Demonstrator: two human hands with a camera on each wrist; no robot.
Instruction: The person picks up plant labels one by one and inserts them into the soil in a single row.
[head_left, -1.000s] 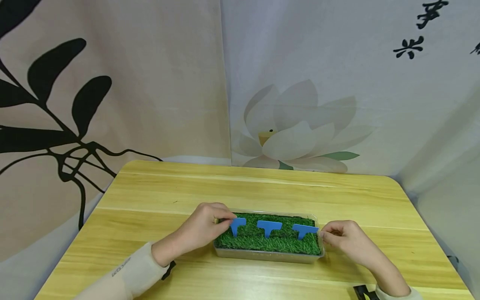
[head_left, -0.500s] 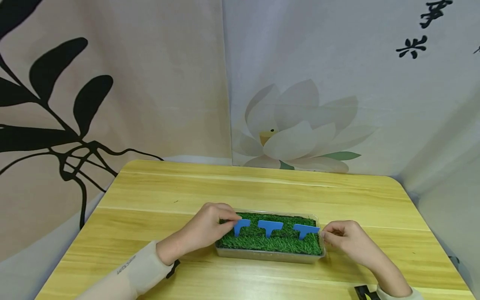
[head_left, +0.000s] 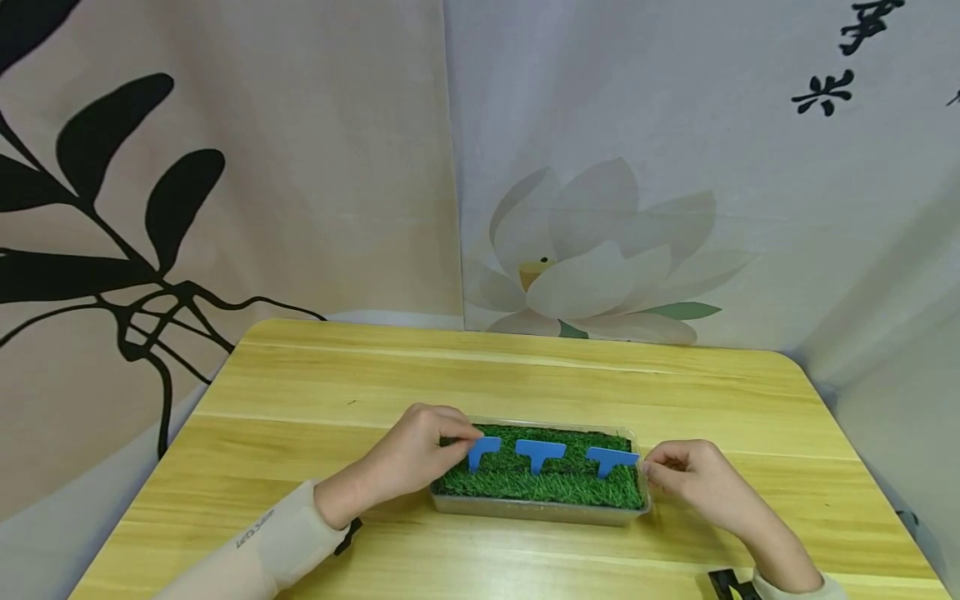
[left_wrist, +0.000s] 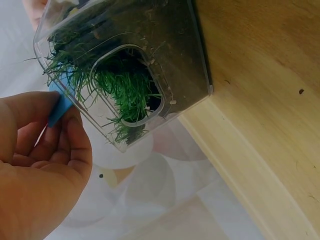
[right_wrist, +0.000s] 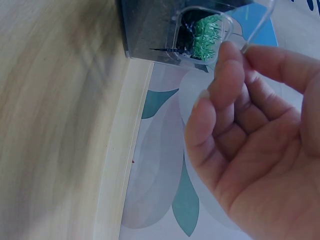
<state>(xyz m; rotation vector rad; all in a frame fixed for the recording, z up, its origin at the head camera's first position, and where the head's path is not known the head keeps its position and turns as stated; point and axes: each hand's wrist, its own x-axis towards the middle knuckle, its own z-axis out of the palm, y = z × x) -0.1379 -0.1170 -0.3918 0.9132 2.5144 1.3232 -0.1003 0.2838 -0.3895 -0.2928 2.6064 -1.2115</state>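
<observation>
A clear plastic box (head_left: 528, 510) filled with green artificial-looking grass (head_left: 562, 487) sits near the middle of the table. Three blue T-shaped plant labels stand in a row in the grass: a left label (head_left: 487, 445), a middle label (head_left: 540, 451) and a right label (head_left: 611, 457). My left hand (head_left: 412, 450) pinches the outer end of the left label between thumb and fingertips; the left wrist view shows the blue label (left_wrist: 61, 107) there. At the opposite end, my right hand (right_wrist: 260, 130) pinches the box's clear rim with thumb and forefinger, close beside the right label.
The light wooden table (head_left: 360, 375) extends around the box on all sides. Behind it hangs a curtain (head_left: 337, 208) printed with dark leaves and a pale lotus. A black strap (head_left: 731, 585) shows at the right wrist.
My left hand has shifted slightly to the right, and the left label has moved with it. The right hand keeps its hold on the rim; the other two labels stay in place.
</observation>
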